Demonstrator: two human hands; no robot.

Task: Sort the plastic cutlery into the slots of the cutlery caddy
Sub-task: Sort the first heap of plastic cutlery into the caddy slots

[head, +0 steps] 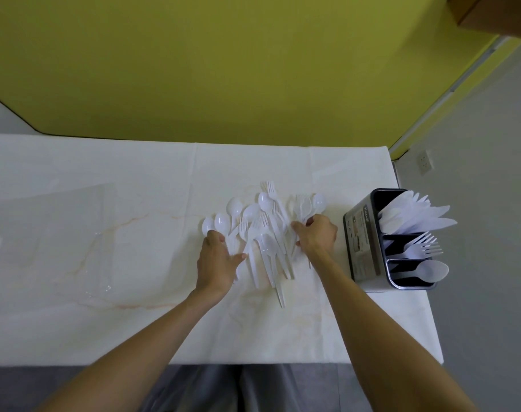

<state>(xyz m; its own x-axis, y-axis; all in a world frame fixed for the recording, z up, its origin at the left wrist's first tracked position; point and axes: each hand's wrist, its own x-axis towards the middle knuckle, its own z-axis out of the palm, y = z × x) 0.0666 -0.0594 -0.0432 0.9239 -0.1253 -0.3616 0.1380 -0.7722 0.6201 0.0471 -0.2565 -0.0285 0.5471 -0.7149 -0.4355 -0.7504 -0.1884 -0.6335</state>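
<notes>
Both forearms (152,337) reach the cutlery pile (265,233) mid-table. The left hand (216,260) lies flat on spoons (221,222). The right hand (317,236) grips a mixed bunch (308,205), so forks and spoons may be missorted into the caddy (363,248) on the right.

A heap of cutlery (262,233) lies mid-table (104,203), with the caddy (363,242) standing right of it at the table's edge.

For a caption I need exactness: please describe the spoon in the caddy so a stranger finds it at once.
At the right end of the white table stands a dark cutlery caddy with three slots. The spoon leans out of the slot nearest the person. The middle slot holds forks and the far one knives, so its rounded bowl is unique there.
</notes>
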